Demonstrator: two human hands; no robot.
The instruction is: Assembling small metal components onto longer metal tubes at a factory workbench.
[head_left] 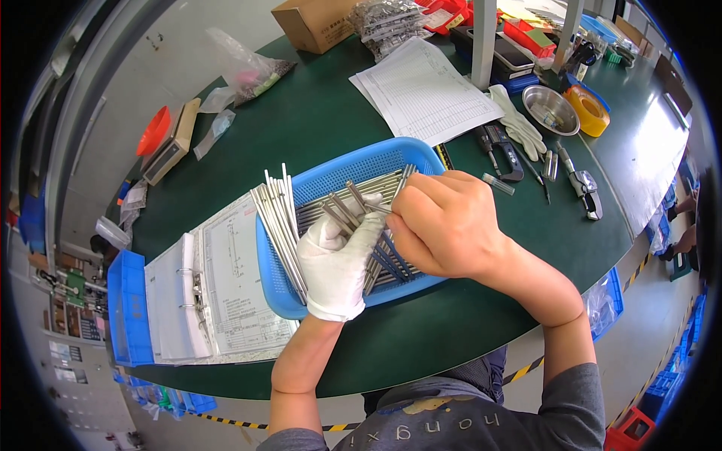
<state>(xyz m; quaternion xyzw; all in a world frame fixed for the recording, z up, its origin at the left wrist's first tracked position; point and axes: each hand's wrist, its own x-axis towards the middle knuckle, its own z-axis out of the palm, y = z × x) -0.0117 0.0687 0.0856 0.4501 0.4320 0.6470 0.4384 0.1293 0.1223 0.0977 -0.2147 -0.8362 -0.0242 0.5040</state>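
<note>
Gripping three metal rods [342, 207], gloved left hand [338, 263] meets bare right hand [444, 225], pinching them over one blue basket [316, 177].

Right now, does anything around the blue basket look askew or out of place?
Yes. A bundle of metal rods lies across the blue basket's left rim, ends sticking out over the open binder, not down inside with the rest. Also, only the left hand is gloved; a spare white glove lies on the table.
</note>
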